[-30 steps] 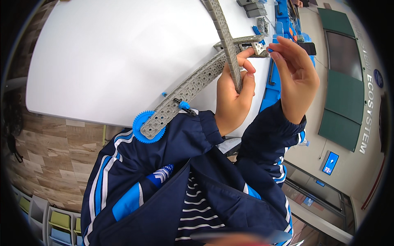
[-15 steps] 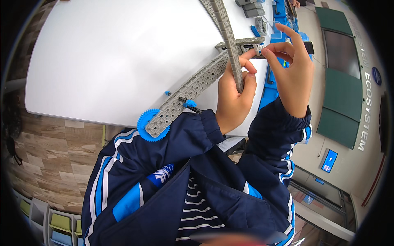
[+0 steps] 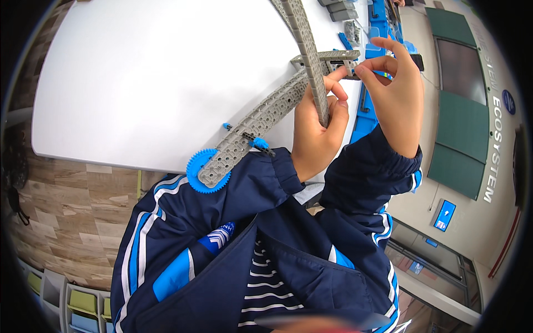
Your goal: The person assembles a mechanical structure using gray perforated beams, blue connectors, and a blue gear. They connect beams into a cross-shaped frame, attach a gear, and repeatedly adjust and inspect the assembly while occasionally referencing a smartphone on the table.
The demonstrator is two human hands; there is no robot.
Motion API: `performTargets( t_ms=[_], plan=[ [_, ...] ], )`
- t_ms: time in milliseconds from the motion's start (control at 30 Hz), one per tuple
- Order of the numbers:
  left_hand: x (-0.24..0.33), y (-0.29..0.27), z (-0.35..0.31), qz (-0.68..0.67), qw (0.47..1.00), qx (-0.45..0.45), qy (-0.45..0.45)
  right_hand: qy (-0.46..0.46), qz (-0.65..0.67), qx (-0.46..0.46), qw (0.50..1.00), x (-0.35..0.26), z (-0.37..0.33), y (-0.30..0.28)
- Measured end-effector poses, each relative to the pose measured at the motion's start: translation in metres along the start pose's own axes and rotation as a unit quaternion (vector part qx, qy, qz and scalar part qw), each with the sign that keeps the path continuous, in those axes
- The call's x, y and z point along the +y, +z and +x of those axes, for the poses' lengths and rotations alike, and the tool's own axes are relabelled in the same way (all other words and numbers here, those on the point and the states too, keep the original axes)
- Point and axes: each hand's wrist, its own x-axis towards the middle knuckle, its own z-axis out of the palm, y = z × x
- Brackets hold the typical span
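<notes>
A grey plastic construction frame (image 3: 266, 115) of perforated beams slants up and right in front of me. At its near end sits a blue gear (image 3: 194, 171), with a black shaft (image 3: 244, 134) crossing the beam and carrying small blue pieces. My left hand (image 3: 322, 127) is closed around the frame, where an upright grey beam (image 3: 312, 61) passes through its grip. At the far end, by a short crosspiece (image 3: 333, 55), my right hand (image 3: 394, 89) pinches with thumb and forefinger. What lies between those fingertips is too small to make out.
A white table (image 3: 139, 83) lies under the frame. Along its far right edge are grey blocks (image 3: 340, 11), a bag of small parts (image 3: 352, 32) and blue trays (image 3: 366, 125). Storage bins (image 3: 82, 302) stand at the lower left on the wooden floor (image 3: 83, 216).
The frame has shifted very slightly. My right hand stays at the crosspiece, its fingers moved a little lower; my left hand keeps its hold.
</notes>
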Motion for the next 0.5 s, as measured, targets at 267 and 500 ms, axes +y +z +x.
performTargets(
  t_ms=[267,500],
  plan=[
    [0.000,0.004,0.001,-0.005,1.000,0.009,0.017,-0.012,-0.067,0.035,0.997,-0.010,0.000,0.010],
    [0.005,0.003,-0.007,0.020,1.000,0.001,0.007,-0.013,-0.092,0.049,0.994,-0.015,-0.011,0.017]
  ],
)
